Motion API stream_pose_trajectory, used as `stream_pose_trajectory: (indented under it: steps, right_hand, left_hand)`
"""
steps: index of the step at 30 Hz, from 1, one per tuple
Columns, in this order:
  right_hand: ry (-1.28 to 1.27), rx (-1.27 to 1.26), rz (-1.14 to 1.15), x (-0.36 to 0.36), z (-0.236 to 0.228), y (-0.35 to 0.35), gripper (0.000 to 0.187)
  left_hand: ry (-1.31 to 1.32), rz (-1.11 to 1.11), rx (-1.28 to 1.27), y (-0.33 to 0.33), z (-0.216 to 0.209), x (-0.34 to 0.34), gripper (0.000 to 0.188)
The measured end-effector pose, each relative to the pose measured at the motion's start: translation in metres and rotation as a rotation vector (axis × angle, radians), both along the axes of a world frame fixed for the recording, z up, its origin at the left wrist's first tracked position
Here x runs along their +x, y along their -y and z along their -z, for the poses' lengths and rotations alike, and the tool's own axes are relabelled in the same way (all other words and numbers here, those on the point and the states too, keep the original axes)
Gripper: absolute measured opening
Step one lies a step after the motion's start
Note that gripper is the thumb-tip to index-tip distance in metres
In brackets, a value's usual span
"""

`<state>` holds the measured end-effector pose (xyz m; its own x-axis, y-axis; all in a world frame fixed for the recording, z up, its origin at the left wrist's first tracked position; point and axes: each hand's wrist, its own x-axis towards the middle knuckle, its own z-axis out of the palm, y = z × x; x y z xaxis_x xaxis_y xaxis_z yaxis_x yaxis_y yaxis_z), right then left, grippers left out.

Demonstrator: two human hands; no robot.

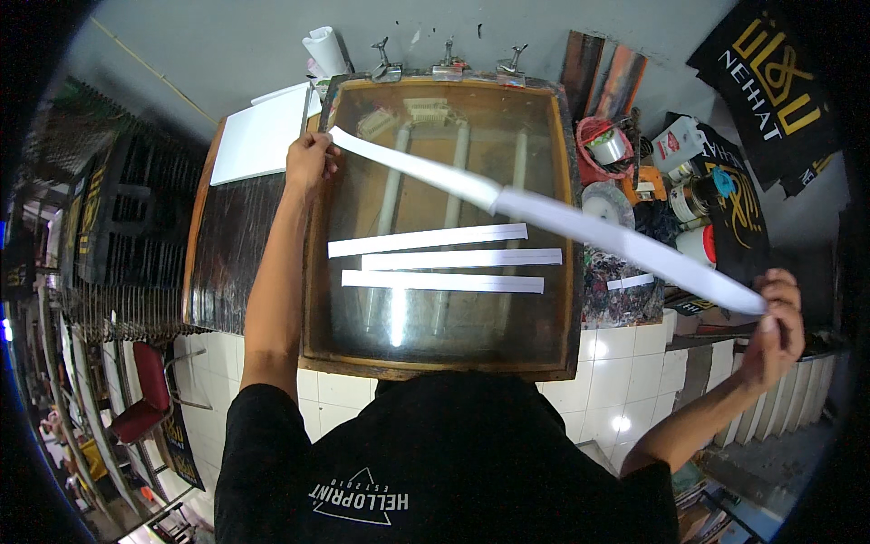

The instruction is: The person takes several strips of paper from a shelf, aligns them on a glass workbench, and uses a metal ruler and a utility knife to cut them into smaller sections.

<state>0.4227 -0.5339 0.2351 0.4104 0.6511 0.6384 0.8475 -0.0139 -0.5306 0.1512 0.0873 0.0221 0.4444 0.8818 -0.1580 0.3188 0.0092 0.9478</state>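
A long white paper strip (598, 234) stretches diagonally across the view, pinched at its far left end by my left hand (313, 165) and at its near right end by my right hand (779, 328). Around its middle it changes width and shade; whether it is one piece or two joined I cannot tell. Beneath it is a wood-framed glass top (435, 344) with light tubes showing under the glass. Three shorter white paper strips lie on the glass: an upper strip (426, 240), a middle strip (462, 260) and a lower strip (444, 281).
A stack of white paper (258, 136) rests on the dark wooden table (240, 254) at left. Metal hinge clamps (449, 62) line the far edge. To the right stand a red basket (603, 145), a plastic jug (678, 145), cans and a small white strip (630, 282). A red chair (152, 381) is lower left.
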Motion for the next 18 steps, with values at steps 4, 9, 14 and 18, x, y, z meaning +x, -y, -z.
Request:
stream_pose_trajectory:
  steps: [4,9,14,18]
  right_hand:
    - [0.079,-0.153,-0.006,0.029,-0.052,0.018,0.017]
    - [0.229,-0.274,0.328,0.018,-0.077,-0.001,0.017]
    - [0.216,-0.377,0.472,0.013,-0.085,-0.012,0.016]
    - [0.151,-0.42,0.395,0.01,-0.087,-0.014,0.016]
  left_hand:
    - [0.023,-0.074,0.035,-0.022,0.007,0.009,0.02]
    - [-0.145,0.005,0.544,0.022,-0.009,0.026,0.024]
    - [-0.011,1.049,1.077,0.135,-0.005,0.019,0.029]
    - [-0.226,1.274,1.054,0.172,0.009,0.011,0.047]
